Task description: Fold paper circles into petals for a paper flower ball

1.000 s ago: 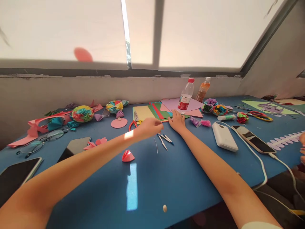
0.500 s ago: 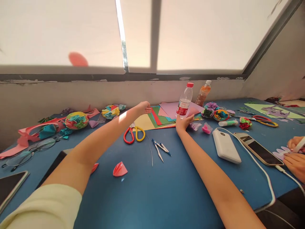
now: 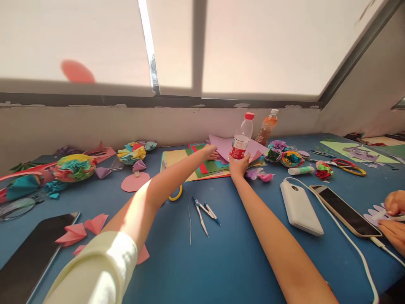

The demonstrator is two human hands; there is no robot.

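While stretched over coloured sheets (image 3: 177, 158), left hand (image 3: 210, 152): rests near purple paper (image 3: 225, 145); cannot tell if pinching.
Right hand (image 3: 239, 166): clamps fingers round lower part of red-capped bottle (image 3: 241, 142).
Red-capped bottle: nearly upright, left of orange bottle (image 3: 267, 128).

Red-capped bottle (image 3: 243, 137), red-and-white label (image 3: 239, 147), print too small, no readable text

The left sleeve (image 3: 87, 274) is short, loose, softly creased and pale yellow-green.
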